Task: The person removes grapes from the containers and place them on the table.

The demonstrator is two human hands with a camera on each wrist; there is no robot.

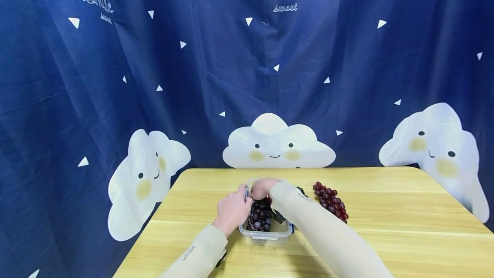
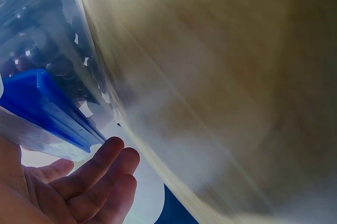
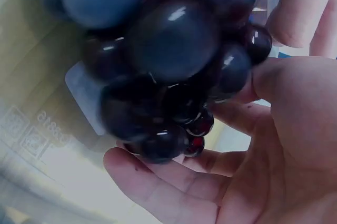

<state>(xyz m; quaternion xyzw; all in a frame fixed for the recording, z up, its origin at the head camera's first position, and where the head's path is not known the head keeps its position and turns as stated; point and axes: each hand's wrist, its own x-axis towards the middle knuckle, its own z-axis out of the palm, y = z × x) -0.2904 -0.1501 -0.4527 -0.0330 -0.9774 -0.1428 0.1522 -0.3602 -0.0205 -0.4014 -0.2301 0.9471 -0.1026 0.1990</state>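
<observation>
A clear plastic container (image 1: 266, 236) with blue side latches stands on the table, a bunch of dark purple grapes (image 1: 259, 218) inside it. My left hand (image 1: 233, 210) grips its left wall, thumb over the rim. Seen from the left wrist, that hand's fingers (image 2: 105, 182) lie outside, beside a blue latch (image 2: 52, 111). My right hand (image 1: 264, 187) reaches in at the far end. In the right wrist view, its curled fingers (image 3: 158, 182) hold the lower end of the dark grapes (image 3: 174, 40). My right forearm covers part of the container's right side.
A bunch of red grapes (image 1: 330, 200) lies on the wooden table (image 1: 386, 226) right of the container. Something dark green (image 1: 301, 190) shows partly behind my right sleeve. A blue curtain (image 1: 247, 76) with white clouds hangs behind the table.
</observation>
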